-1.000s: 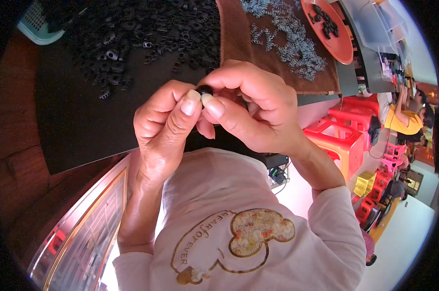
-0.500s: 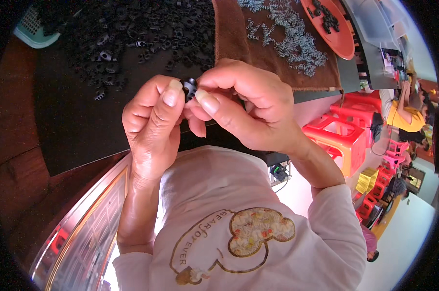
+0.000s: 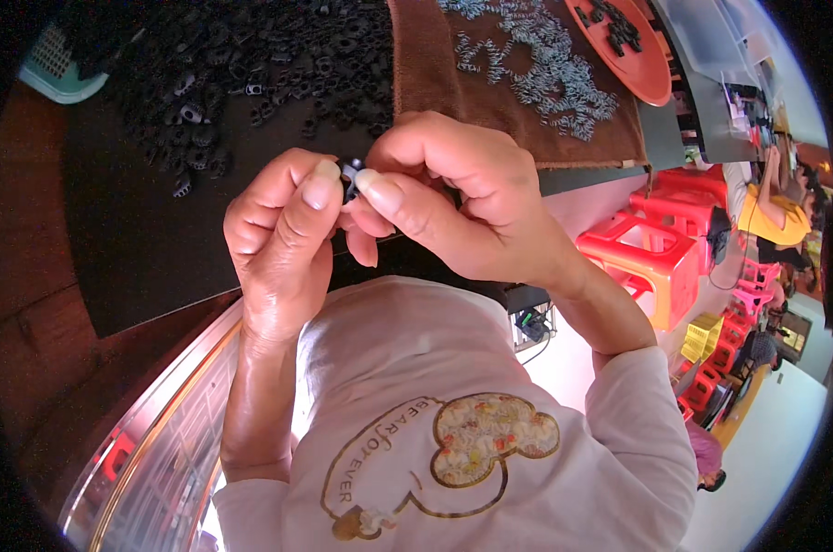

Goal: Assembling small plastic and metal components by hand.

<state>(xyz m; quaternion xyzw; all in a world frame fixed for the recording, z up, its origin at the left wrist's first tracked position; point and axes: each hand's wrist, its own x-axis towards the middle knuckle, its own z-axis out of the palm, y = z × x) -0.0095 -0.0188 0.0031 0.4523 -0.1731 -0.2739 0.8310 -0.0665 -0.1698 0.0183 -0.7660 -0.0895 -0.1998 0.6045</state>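
Observation:
A small black plastic part [image 3: 349, 179] is pinched between my two hands above the near edge of the dark mat. My left hand [image 3: 286, 230] grips its left side with thumb and fingers. From the right, my right hand [image 3: 462, 198] presses its thumb and forefinger against the same part; its other fingers curl beneath. The fingertips cover much of the part, so its full shape is hidden. Beyond my hands spreads a pile of loose black plastic parts [image 3: 251, 74]. Many small metal springs [image 3: 564, 92] lie on a brown cloth [image 3: 426, 69] at the far right.
An orange-red plate [image 3: 651, 78] holding black pieces sits at the far right. A pale green basket [image 3: 62, 78] stands at the far left. Red plastic stools [image 3: 651, 267] are on the floor to the right. Further off, a person in yellow [image 3: 775, 216] is seated.
Both hands have shifted slightly left with the black part between them. The right thumb now covers more of it. The whole view has moved a little.

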